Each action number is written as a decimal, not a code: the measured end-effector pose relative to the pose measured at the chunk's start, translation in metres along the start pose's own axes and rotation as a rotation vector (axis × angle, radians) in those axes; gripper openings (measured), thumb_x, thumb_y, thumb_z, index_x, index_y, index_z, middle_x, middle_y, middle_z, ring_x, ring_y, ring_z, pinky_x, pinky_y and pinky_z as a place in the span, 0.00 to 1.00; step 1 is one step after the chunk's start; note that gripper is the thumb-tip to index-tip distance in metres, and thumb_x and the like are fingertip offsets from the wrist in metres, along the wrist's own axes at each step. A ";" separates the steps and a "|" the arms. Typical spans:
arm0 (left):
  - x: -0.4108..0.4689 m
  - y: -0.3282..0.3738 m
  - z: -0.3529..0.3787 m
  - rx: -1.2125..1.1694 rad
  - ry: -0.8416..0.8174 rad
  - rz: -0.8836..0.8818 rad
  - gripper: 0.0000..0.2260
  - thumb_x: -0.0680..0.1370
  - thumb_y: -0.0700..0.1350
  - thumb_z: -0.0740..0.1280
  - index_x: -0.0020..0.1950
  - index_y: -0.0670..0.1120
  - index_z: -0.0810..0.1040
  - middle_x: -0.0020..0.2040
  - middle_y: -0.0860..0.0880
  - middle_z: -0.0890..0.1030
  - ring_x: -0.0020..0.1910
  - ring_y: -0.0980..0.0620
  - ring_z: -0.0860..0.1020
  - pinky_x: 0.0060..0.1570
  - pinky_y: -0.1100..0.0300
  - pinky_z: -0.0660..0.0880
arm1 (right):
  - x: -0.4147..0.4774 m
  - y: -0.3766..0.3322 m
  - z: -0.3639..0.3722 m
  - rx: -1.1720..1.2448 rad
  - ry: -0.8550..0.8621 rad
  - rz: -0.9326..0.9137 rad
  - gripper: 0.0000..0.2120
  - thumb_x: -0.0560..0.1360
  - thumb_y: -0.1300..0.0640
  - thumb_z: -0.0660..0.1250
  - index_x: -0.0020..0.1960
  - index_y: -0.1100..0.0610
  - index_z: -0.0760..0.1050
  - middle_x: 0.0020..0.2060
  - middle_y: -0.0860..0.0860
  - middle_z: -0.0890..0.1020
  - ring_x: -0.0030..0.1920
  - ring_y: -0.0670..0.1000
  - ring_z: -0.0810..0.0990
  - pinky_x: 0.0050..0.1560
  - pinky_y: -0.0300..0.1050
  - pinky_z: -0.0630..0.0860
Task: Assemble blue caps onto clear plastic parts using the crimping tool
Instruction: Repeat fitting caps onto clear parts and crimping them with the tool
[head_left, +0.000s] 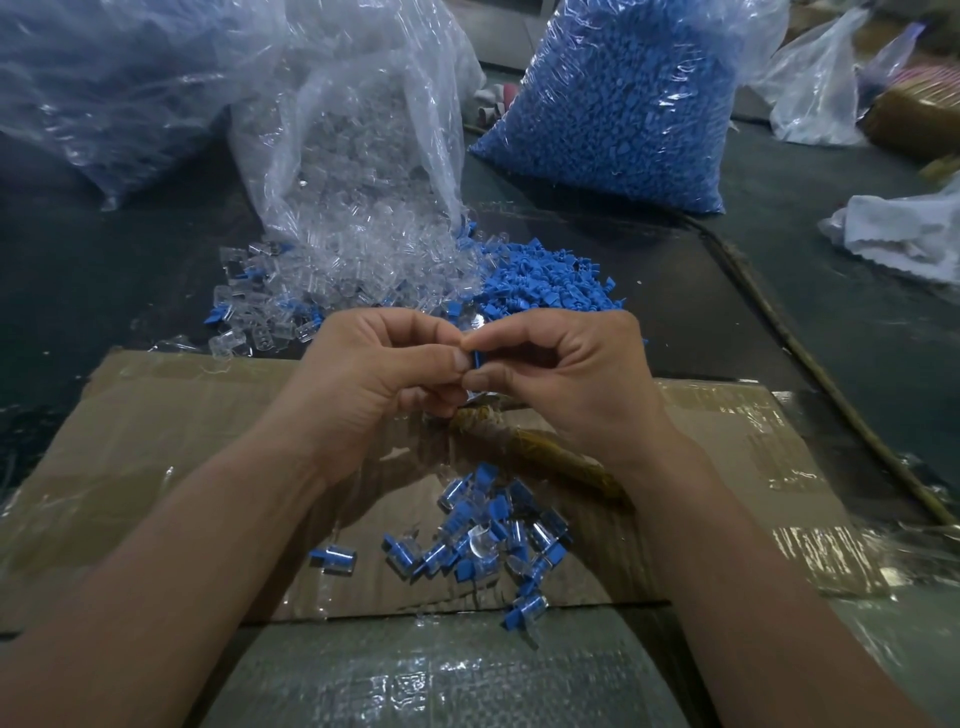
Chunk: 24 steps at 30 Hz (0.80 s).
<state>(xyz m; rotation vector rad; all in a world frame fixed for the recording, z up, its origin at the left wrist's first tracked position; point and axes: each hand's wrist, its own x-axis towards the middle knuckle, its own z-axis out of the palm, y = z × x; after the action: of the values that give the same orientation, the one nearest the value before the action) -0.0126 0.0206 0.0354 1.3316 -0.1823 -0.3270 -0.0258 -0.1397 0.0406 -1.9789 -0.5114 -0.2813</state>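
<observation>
Both hands up over the middle of the bench, meeting fingertip to fingertip. The right hand (566, 374) has its thumb and forefinger nipped on a small blue plastic cap (476, 359), the other fingers curled under. The left hand (374, 376) is curled in tight as well, its thumb tip pressed against the same cap from the other side; whether a clear piece sits inside that grip, I can't tell, the fingers hide it.

Just under the hands lies a tool with a brown, tape-wrapped handle (550, 456), slanting away beneath the right wrist, flat on a sheet of taped brown cardboard (156, 441). Nearer the person, on that cardboard, a loose heap of finished clear parts with blue caps fitted (483, 535), and one lying apart to its left.

Beyond the hands, a spill of small clear plastic parts (291, 306) pours from an open transparent plastic bag (353, 156) onto the dark tabletop (779, 291), a few blue pieces mixed in. Right beside it, touching, a heap of loose blue caps (550, 280). Behind that heap stands a full, closed clear bag of blue caps (623, 104). Far left, another big crumpled plastic bag (104, 78), contents blurred. Out on the right edge, a white crumpled cloth (904, 234)
</observation>
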 end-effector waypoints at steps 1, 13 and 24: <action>0.000 0.000 0.000 -0.007 0.008 0.001 0.08 0.53 0.43 0.72 0.30 0.44 0.82 0.27 0.47 0.79 0.24 0.55 0.77 0.26 0.66 0.75 | 0.000 0.000 0.000 0.005 -0.013 0.009 0.16 0.65 0.64 0.73 0.51 0.52 0.78 0.39 0.42 0.81 0.41 0.43 0.83 0.45 0.42 0.80; 0.006 0.000 -0.008 -0.053 0.179 0.064 0.07 0.59 0.39 0.69 0.35 0.41 0.77 0.28 0.48 0.80 0.26 0.55 0.78 0.26 0.66 0.75 | 0.005 0.006 -0.038 -0.494 -0.449 0.515 0.26 0.62 0.47 0.76 0.59 0.43 0.73 0.49 0.37 0.71 0.52 0.41 0.70 0.50 0.39 0.64; 0.007 -0.001 -0.009 -0.049 0.198 0.082 0.08 0.60 0.40 0.69 0.37 0.41 0.76 0.28 0.49 0.81 0.27 0.55 0.78 0.28 0.67 0.75 | 0.004 0.004 -0.028 -0.667 -0.555 0.507 0.36 0.58 0.42 0.77 0.64 0.44 0.71 0.44 0.38 0.66 0.50 0.44 0.67 0.49 0.43 0.68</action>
<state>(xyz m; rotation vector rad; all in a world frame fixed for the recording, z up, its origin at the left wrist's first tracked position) -0.0034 0.0268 0.0322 1.2959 -0.0619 -0.1287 -0.0198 -0.1650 0.0518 -2.7686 -0.2450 0.4954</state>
